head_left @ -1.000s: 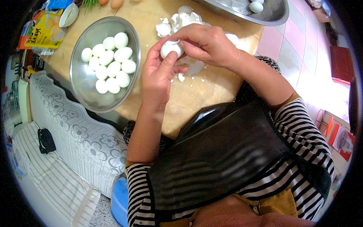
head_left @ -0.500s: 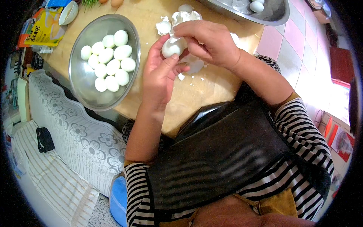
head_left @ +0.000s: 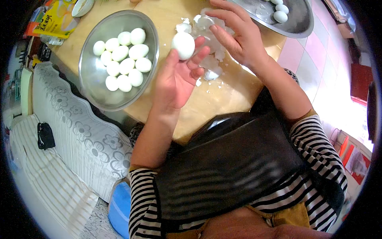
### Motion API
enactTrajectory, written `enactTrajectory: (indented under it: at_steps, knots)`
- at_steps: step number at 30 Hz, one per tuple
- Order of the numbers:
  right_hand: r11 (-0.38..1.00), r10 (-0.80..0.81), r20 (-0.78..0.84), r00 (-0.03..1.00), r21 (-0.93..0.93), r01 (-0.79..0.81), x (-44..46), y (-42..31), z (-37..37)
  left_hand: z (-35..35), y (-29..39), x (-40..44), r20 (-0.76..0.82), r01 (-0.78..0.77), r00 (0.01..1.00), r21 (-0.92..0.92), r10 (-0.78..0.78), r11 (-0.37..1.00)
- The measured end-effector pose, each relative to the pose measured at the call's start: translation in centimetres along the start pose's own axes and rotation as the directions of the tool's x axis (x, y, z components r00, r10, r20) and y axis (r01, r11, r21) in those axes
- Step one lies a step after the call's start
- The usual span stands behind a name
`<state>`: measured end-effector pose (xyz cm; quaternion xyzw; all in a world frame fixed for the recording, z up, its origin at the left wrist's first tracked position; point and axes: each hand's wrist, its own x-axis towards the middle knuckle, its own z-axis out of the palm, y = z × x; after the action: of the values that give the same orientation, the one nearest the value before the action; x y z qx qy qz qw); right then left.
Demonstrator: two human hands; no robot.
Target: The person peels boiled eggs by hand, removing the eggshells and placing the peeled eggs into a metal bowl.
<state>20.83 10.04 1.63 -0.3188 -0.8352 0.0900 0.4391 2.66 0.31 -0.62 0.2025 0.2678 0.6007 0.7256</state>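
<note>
My left hand [head_left: 179, 75] holds a smooth white peeled egg [head_left: 183, 46] between thumb and fingers, above the table. To its right my right hand [head_left: 242, 40] is open, its fingers apart, over a heap of broken eggshell [head_left: 217, 49]. I cannot make out any shell stuck to those fingertips. Left of my hands stands a steel bowl [head_left: 119, 101] with several peeled eggs [head_left: 119, 53] in it.
A second metal basin [head_left: 296, 30] at the far right holds several eggs [head_left: 280, 16]. Shell crumbs lie on the wooden table [head_left: 215, 99]. At the back left are a yellow packet [head_left: 57, 20] and a small white bowl [head_left: 82, 7]. A patterned sofa cover [head_left: 79, 119] runs along the left.
My right hand has come away from the egg and moved right over the shells, its fingers opening. The egg now shows bare in my left hand. The whole view has shifted slightly.
</note>
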Motion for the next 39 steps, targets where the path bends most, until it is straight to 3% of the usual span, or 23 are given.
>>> enactTrajectory:
  at_steps: [2, 8, 19, 26, 29, 31, 32, 33, 34, 35, 36, 37, 39]
  knots:
    - [0.991, 0.104, 0.042, 0.994, 0.085, -0.108, -0.1, -0.6, 0.0, -0.3, 0.3, -0.2, 0.094, 0.111, 0.992, -0.324, -0.084, 0.940]
    - [0.990, 0.127, 0.106, 0.986, 0.047, -0.133, 0.0, -0.3, 0.2, -0.8, 0.8, -0.3, 0.139, 0.167, 0.984, -0.506, -0.111, 0.846]
    - [0.995, 0.025, 0.085, 0.996, 0.091, -0.033, 0.2, -0.9, 0.1, -0.7, 1.1, -0.6, 0.117, 0.097, 0.993, -0.668, -0.024, 0.738]
    - [0.995, -0.016, 0.058, 0.998, 0.099, 0.010, 0.4, -0.6, 0.3, 0.1, 2.2, -1.2, 0.072, -0.026, 0.993, -0.629, 0.091, 0.777]
    - [0.979, 0.097, 0.119, 0.988, 0.168, -0.116, -0.2, -0.5, 0.4, -0.6, 1.0, -0.7, 0.071, 0.015, 0.997, -0.531, 0.027, 0.847]
    - [0.960, 0.149, 0.143, 0.979, 0.215, -0.177, -0.7, -0.8, 0.6, -0.3, -0.4, -0.6, -0.038, -0.076, 0.997, -0.181, 0.071, 0.980]
    - [0.935, 0.203, 0.168, 0.965, 0.258, -0.242, -0.9, -0.9, 0.6, -0.5, -0.6, -0.4, 0.037, -0.131, 0.990, -0.049, 0.133, 0.990]
    - [0.936, 0.202, 0.168, 0.965, 0.258, -0.241, -0.8, -1.1, 0.6, -0.4, -0.9, -0.5, 0.037, -0.133, 0.990, -0.049, 0.135, 0.990]
    - [0.932, 0.192, 0.191, 0.963, 0.273, -0.240, -0.7, -1.4, 0.5, 0.4, -0.8, -0.8, 0.040, -0.247, 0.969, 0.269, 0.245, 0.931]
    - [0.927, 0.182, 0.215, 0.960, 0.287, -0.240, -0.6, -1.5, 0.4, 0.8, -0.9, -0.9, 0.078, -0.329, 0.935, 0.555, 0.345, 0.764]
    - [0.949, 0.122, 0.187, 0.975, 0.264, -0.170, -0.7, -1.4, 0.7, -0.2, -1.6, -0.3, 0.242, -0.516, 0.833, 0.665, 0.497, 0.541]
    - [0.950, 0.127, 0.191, 0.973, 0.257, -0.175, -0.8, -1.6, 0.8, 0.2, -1.4, -0.5, 0.240, -0.514, 0.835, 0.660, 0.494, 0.548]
    - [0.941, 0.067, 0.199, 0.978, 0.312, -0.128, -0.7, -2.1, 0.8, 1.2, -0.8, -0.8, 0.435, -0.507, 0.754, 0.862, 0.492, 0.014]
